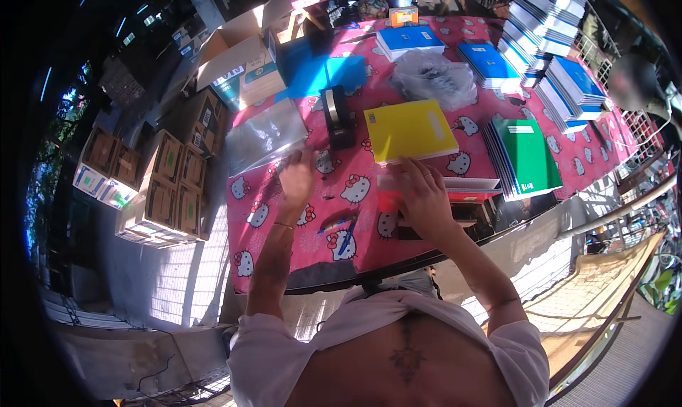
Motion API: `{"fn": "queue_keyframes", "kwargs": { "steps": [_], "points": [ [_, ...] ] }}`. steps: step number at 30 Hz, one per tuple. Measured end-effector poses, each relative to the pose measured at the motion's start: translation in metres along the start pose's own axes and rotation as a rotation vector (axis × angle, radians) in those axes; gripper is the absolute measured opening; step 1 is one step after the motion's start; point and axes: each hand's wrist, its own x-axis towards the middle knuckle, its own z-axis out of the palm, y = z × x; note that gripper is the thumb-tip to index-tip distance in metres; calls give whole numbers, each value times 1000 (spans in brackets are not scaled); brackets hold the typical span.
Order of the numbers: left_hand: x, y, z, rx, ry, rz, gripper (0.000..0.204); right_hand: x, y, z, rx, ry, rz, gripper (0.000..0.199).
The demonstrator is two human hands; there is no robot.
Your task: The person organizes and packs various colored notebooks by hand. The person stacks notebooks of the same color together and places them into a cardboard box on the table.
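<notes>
both bare forearms rise from the lower edge of the frame and stretch forward, elbows bent and held close together. the left hand (297, 177) is raised with its fingers loosely spread and slightly curled, a thin bracelet at the wrist. the right hand (422, 194) lies lower, palm down, fingers bent and pressing downward, with a ring on one finger.

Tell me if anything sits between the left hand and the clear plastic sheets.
Nothing visible does. The left hand is raised at the near edge of the clear plastic sheets; the black tape dispenser stands off to its right, out of that path.
</notes>
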Motion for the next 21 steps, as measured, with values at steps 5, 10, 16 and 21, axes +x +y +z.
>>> {"fn": "queue_keyframes", "kwargs": {
  "steps": [5, 10, 16, 21],
  "points": [
    [-29, 82, -47, -1013, -101, -307, 26, 18, 21, 26, 233, 47, 59, 21],
    [-61, 130, -43, -1081, -35, -166, 20, 26, 14, 23, 252, 33, 62, 15],
    [-26, 101, -70, -906, -61, -71, 27, 25, 17, 22, 270, 0, 106, 14],
    [-37, 107, -64, -914, -95, -114, 22, 28, 17, 23, 305, 13, 120, 14]
  ]
}}
